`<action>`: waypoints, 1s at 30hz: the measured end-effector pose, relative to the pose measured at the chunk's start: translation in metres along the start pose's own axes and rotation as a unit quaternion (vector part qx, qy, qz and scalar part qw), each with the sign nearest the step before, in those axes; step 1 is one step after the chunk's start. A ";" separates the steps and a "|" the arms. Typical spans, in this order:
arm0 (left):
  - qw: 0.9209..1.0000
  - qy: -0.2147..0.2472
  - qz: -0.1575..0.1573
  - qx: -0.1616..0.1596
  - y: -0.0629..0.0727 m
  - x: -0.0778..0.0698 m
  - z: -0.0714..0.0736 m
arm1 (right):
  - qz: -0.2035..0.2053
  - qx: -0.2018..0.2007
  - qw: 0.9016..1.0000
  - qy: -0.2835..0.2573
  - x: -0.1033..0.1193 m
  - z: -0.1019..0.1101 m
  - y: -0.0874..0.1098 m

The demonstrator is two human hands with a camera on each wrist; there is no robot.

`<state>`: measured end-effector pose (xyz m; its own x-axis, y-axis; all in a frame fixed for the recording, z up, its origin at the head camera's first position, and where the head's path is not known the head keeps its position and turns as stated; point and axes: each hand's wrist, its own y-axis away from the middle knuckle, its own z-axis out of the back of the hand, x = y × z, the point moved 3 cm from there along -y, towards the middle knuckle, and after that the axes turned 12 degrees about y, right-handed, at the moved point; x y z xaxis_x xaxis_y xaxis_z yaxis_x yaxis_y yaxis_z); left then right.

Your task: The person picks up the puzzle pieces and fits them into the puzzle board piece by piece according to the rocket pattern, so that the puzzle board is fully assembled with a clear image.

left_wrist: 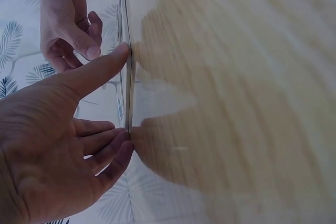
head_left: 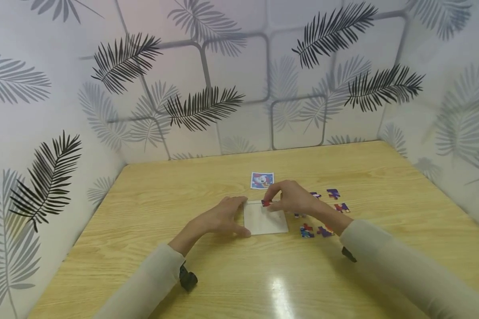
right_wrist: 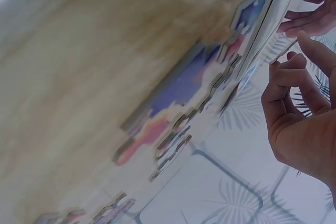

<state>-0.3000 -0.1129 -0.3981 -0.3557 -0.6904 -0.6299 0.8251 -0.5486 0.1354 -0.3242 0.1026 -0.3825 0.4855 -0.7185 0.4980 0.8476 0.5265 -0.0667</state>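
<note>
A white square puzzle board (head_left: pixel 265 223) lies flat on the table. My left hand (head_left: pixel 222 215) holds its left side, thumb at the near corner and fingers at the far one; the left wrist view shows the thumb and fingertips against the board's thin edge (left_wrist: pixel 127 93). Over the far part of the board, my right hand (head_left: pixel 295 198) pinches a red and purple jigsaw piece (head_left: pixel 265 203) between thumb and index finger. To the right of the board lie several loose jigsaw pieces (head_left: pixel 307 231), some partly hidden by the right hand and forearm.
Just beyond the board lies a small picture card (head_left: pixel 262 180) with a white cartoon figure. The wooden table (head_left: pixel 163 190) meets leaf-patterned walls (head_left: pixel 239 128) at the back and both sides. Dark straps (head_left: pixel 188 278) show at the wrists.
</note>
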 end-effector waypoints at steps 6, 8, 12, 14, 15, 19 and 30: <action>1.000 -0.011 0.003 0.004 -0.002 -0.002 -0.001 | -0.002 0.006 1.000 0.011 0.004 -0.004 -0.003; 1.000 -0.011 0.003 0.005 -0.002 -0.002 -0.002 | 0.003 0.006 1.000 0.017 0.006 -0.005 -0.005; 1.000 -0.008 0.002 0.006 -0.001 -0.003 -0.002 | 0.004 0.003 1.000 0.026 0.010 -0.005 -0.009; 1.000 -0.007 0.001 0.005 0.000 -0.004 -0.002 | -0.001 0.004 1.000 0.023 0.012 -0.006 -0.011; 1.000 -0.007 0.002 0.006 0.000 -0.005 -0.002 | -0.005 0.007 1.000 0.022 0.013 -0.006 -0.012; 1.000 -0.008 0.002 0.005 0.000 -0.005 -0.002 | -0.003 0.021 1.000 0.023 0.019 -0.007 -0.017; 1.000 -0.010 -0.006 0.008 0.000 -0.004 -0.001 | -0.019 0.042 0.999 0.004 0.022 -0.015 -0.022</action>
<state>-0.2979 -0.1097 -0.3957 -0.3751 -0.6924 -0.6164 0.8135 -0.5647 0.1393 -0.3284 0.0682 -0.3833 0.4558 -0.7421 0.4915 0.8447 0.5347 0.0240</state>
